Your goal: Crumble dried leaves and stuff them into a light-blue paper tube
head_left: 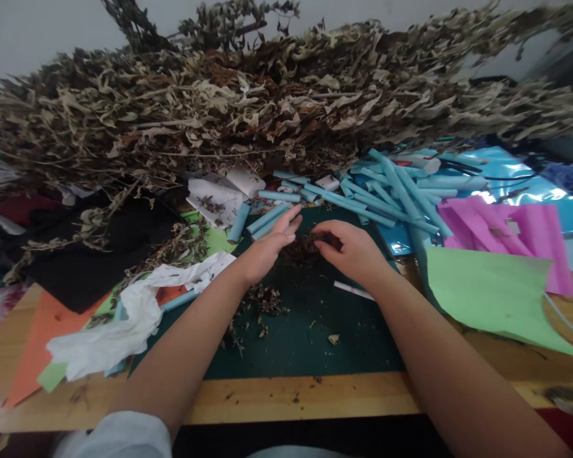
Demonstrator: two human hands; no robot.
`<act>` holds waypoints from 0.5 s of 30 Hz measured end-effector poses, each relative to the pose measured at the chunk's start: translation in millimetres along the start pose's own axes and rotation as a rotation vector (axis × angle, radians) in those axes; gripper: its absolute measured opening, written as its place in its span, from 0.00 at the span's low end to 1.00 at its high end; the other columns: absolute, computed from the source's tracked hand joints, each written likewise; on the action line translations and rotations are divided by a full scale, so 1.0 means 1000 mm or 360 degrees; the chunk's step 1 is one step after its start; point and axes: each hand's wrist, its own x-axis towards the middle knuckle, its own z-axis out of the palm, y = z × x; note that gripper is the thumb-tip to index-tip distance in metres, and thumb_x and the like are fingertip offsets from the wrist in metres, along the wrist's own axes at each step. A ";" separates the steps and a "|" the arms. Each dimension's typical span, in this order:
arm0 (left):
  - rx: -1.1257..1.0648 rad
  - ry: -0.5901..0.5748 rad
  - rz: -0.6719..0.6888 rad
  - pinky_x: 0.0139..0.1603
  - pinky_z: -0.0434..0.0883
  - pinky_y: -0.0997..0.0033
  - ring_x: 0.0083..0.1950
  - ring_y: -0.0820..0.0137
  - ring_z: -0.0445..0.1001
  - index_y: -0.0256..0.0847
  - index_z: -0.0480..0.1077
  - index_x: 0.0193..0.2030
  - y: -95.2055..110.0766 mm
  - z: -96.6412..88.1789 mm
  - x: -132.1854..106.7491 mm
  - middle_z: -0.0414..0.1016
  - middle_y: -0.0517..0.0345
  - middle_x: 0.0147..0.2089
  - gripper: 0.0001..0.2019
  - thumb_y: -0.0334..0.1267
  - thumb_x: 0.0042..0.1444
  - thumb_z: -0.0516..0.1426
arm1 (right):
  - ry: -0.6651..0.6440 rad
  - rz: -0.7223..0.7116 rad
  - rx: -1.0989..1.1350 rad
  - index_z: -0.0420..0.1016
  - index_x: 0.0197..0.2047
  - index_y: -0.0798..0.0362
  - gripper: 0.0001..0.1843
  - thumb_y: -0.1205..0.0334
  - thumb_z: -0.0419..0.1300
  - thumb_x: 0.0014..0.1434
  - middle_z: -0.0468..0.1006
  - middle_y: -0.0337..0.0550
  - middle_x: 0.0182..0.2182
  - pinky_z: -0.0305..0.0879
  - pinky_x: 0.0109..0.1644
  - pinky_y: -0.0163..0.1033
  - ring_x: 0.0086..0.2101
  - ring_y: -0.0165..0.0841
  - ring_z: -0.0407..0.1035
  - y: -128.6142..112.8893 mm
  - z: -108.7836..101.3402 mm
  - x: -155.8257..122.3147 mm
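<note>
My left hand is held palm inward with its fingers stretched out, at the left edge of a small pile of dark crumbled dried leaves. Across the pile, my right hand has its thumb and fingers curled together, with dark leaf bits showing between them. Both hands are over a dark green cutting mat. A second clump of dried leaves lies below my left hand. A thin white stick rests on the mat, partly behind my right wrist.
Bundles of dried leafy stalks span the back. Light-blue paper tubes are heaped behind my right hand. Crumpled white tissue and black cloth lie left; green paper and pink paper right. The wooden table edge runs in front.
</note>
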 end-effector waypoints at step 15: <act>0.0233 0.0248 0.0134 0.59 0.51 0.62 0.59 0.69 0.56 0.40 0.59 0.51 -0.003 0.004 0.004 0.61 0.53 0.56 0.22 0.25 0.47 0.46 | 0.0025 0.0096 0.0141 0.69 0.37 0.52 0.11 0.66 0.54 0.48 0.71 0.40 0.28 0.59 0.27 0.34 0.24 0.27 0.62 0.004 0.001 0.000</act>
